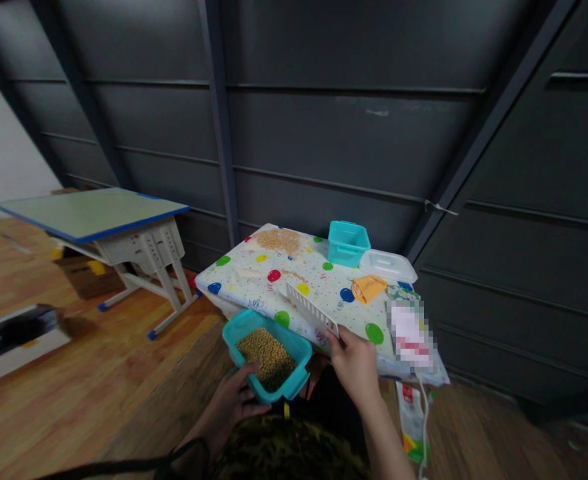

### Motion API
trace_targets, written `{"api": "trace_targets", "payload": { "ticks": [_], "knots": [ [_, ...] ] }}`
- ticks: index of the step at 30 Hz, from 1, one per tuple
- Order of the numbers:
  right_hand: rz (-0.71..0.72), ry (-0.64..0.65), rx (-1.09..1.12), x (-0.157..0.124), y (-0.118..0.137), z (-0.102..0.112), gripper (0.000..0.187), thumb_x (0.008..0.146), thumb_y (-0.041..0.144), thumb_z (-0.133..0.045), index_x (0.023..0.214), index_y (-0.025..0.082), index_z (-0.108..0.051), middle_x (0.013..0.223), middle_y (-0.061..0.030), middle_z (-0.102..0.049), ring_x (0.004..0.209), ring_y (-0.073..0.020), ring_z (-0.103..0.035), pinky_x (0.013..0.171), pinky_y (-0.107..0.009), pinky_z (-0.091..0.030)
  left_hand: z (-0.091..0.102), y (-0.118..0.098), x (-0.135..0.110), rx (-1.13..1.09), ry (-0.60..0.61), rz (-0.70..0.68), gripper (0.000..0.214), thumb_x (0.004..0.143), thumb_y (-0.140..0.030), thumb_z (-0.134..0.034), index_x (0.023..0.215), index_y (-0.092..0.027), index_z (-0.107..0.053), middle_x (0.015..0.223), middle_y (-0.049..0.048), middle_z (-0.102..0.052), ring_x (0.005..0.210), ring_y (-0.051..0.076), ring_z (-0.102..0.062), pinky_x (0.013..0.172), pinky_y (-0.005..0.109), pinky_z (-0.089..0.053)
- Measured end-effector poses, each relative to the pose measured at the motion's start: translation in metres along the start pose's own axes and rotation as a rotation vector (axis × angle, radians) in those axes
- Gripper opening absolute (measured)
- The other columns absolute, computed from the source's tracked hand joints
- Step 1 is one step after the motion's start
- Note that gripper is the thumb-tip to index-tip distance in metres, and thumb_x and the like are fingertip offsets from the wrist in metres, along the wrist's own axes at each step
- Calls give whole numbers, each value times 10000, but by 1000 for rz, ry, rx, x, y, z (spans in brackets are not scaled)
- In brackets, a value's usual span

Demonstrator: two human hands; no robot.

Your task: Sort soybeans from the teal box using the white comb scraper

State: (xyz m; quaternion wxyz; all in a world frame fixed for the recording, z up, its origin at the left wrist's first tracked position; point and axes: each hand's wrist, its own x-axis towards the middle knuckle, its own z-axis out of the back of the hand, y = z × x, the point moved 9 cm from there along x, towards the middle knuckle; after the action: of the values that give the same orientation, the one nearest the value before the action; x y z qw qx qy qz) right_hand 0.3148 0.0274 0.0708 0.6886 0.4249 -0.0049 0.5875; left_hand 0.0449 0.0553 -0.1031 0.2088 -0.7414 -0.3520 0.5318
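My left hand (234, 400) grips the near rim and side of a teal plastic box (301, 347), held just below the table's front edge. Inside the box lies a heap of pale yellow beans (267, 353), probably soybeans. Between the thumb and fingers of my right hand (354, 363) is a white slotted plastic strip (309, 307), tilted over the tablecloth near the front edge. A spread of the same beans (278, 240) covers the table's far left corner. A smaller scatter of beans (294, 275) lies nearer the middle.
On the dotted tablecloth (247, 283) stand a second teal box (348, 243), a clear lid (388, 265), an orange cloth (369, 289) and a blurred-out packet (411, 337). A white cord (424, 413) hangs off the right side. Left is a desk (104, 213); behind, a dark panelled wall (324, 140).
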Motion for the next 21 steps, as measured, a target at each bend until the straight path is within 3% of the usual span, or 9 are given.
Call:
{"api": "trace_targets", "payload": {
  "ticks": [2, 5, 10, 15, 21],
  "knots": [
    [19, 10, 28, -3, 5, -1, 385, 1045, 394, -542, 981, 230, -885, 886, -122, -865, 796, -278, -826, 673, -293, -515, -2, -3, -1, 31, 1, -16, 448, 944, -384, -783, 1301, -146, -652, 1276, 169, -774, 915, 281, -791, 768, 480, -727],
    [38, 18, 85, -8, 12, -2, 365, 1045, 373, -549, 1017, 244, -888, 952, -111, -877, 834, -267, -834, 720, -288, -558, -2, -6, -4, 29, -12, -26, 430, 937, -372, -780, 1290, -174, -634, 1207, 139, -777, 899, 280, -795, 745, 456, -724],
    [-24, 10, 181, -7, 8, -2, 429, 1042, 491, -582, 825, 238, -851, 766, -75, -833, 659, -242, -751, 646, -287, -529, 2, -9, -7, 20, -69, -28, 427, 921, -362, -777, 1274, -178, -623, 1163, 132, -759, 863, 282, -784, 736, 472, -725],
    [-177, -139, 12, 33, -31, 9, 440, 991, 525, -580, 902, 201, -865, 786, -130, -829, 671, -274, -713, 644, -318, -463, -3, -12, -8, -13, -23, -31, 412, 936, -366, -752, 1275, -170, -623, 1141, 139, -771, 875, 300, -802, 736, 455, -716],
    [-185, -27, -201, 93, -54, -6, 299, 976, 358, -618, 867, 183, -834, 836, -146, -824, 729, -260, -704, 684, -311, -401, 0, -9, -9, -17, -41, -30, 359, 918, -339, -753, 1203, -160, -628, 1083, 130, -750, 829, 286, -774, 737, 483, -712]
  ]
}}
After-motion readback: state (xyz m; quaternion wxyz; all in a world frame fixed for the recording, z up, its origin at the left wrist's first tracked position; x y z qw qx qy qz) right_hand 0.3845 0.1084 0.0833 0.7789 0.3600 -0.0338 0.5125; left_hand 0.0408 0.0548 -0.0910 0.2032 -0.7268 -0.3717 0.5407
